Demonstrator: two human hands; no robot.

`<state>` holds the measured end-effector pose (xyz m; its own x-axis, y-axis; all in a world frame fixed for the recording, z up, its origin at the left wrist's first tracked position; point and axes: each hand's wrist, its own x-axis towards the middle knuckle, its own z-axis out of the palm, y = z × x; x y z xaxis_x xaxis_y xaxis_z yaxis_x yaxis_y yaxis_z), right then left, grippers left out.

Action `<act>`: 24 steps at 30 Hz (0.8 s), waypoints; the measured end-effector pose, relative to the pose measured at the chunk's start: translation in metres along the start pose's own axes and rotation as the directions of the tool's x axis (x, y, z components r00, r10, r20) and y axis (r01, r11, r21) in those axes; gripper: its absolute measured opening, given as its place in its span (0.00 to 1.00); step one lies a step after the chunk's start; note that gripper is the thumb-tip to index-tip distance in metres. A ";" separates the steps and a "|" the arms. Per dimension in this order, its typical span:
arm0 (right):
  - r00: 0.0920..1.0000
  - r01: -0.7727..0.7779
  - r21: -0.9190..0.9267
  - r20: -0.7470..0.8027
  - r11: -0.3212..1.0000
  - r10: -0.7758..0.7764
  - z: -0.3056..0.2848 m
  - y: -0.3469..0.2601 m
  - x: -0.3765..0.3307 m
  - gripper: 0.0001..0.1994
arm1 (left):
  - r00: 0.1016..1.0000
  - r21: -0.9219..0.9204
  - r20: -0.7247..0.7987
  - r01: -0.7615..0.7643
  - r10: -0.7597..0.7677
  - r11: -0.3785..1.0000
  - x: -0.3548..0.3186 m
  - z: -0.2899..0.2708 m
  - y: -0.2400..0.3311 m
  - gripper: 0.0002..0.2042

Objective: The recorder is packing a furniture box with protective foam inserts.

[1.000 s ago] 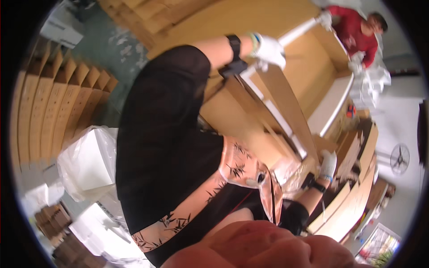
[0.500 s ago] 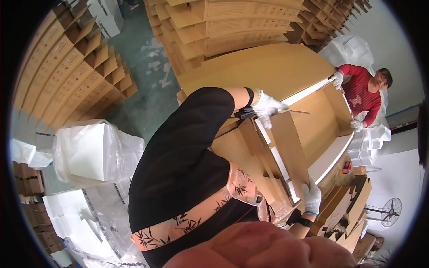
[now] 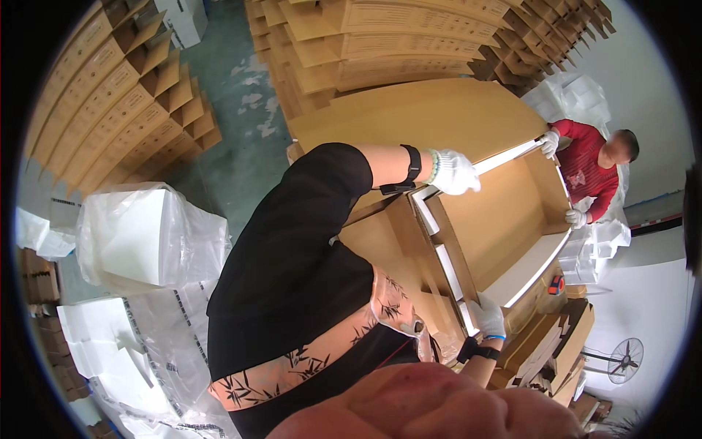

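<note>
A large open brown carton [image 3: 504, 219] lies before me, its edges lined with white foam strips [image 3: 508, 155]. My left hand [image 3: 455, 173], in a white knitted glove, is closed over the carton's near left corner, by the end of the long strip. What its fingers grip is hidden. At the near right corner my right hand [image 3: 488, 317], also gloved, closes around the end of a cardboard flap [image 3: 447, 238]. That flap stands along the near end, beside a short white foam strip [image 3: 452, 272]. Between it and my body another cardboard panel [image 3: 380, 238] spreads out.
A co-worker in a red top [image 3: 591, 164] holds the carton's far end with gloved hands. Cardboard stacks [image 3: 409, 44] rise behind, with more cartons [image 3: 95, 95] at the left. Plastic-wrapped white foam blocks [image 3: 139, 234], a tape measure [image 3: 556, 284] and a fan [image 3: 625, 360] surround the area.
My left hand has gone from spread fingers to a closed grip. The flap between my hands has swung from leaning into the carton toward the near end. My right hand has shifted slightly left.
</note>
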<state>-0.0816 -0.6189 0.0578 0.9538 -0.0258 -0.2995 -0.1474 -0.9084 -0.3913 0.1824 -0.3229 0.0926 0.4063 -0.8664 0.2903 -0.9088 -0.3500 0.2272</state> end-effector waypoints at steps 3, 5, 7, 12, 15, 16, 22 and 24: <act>0.998 0.063 -0.042 0.030 0.997 -0.062 0.034 0.017 0.017 0.18 | 0.914 0.166 0.053 -0.404 0.401 0.899 -0.001 0.026 0.015 0.20; 0.995 0.014 0.096 -0.098 0.995 -0.005 0.047 0.016 0.017 0.17 | 0.803 0.326 0.593 -0.174 -0.058 0.929 -0.021 0.090 0.005 0.23; 0.951 0.063 -0.015 -0.302 0.998 -0.064 0.070 0.030 0.000 0.17 | 0.716 0.195 0.653 -0.473 0.246 0.859 -0.029 0.072 0.012 0.18; 0.888 0.180 -0.382 -0.333 0.906 -0.317 0.066 0.056 -0.022 0.23 | 0.813 0.345 0.547 -0.434 0.198 0.832 -0.033 0.101 -0.004 0.18; 0.883 0.210 -0.357 -0.331 0.910 -0.333 0.069 0.053 -0.027 0.26 | 0.822 0.352 0.556 -0.367 0.123 0.861 -0.034 0.097 0.004 0.15; 0.878 0.230 -0.365 -0.322 0.902 -0.354 0.071 0.056 -0.025 0.26 | 0.829 0.362 0.549 -0.347 0.102 0.865 -0.038 0.099 0.007 0.15; 0.842 0.259 -0.340 -0.379 0.904 -0.384 0.068 0.048 -0.026 0.25 | 0.913 0.043 -0.401 0.099 -0.074 0.994 -0.129 0.083 0.081 0.20; 0.772 0.319 -0.380 -0.427 0.868 -0.470 0.069 0.055 -0.021 0.25 | 0.861 -0.003 -0.445 0.273 -0.246 0.962 -0.191 0.081 0.099 0.21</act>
<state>-0.1281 -0.6391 -0.0171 0.9178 0.2293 0.3240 0.2756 -0.9556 -0.1045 0.0073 -0.2207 -0.0156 0.6158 -0.5017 0.6076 -0.7630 -0.5722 0.3008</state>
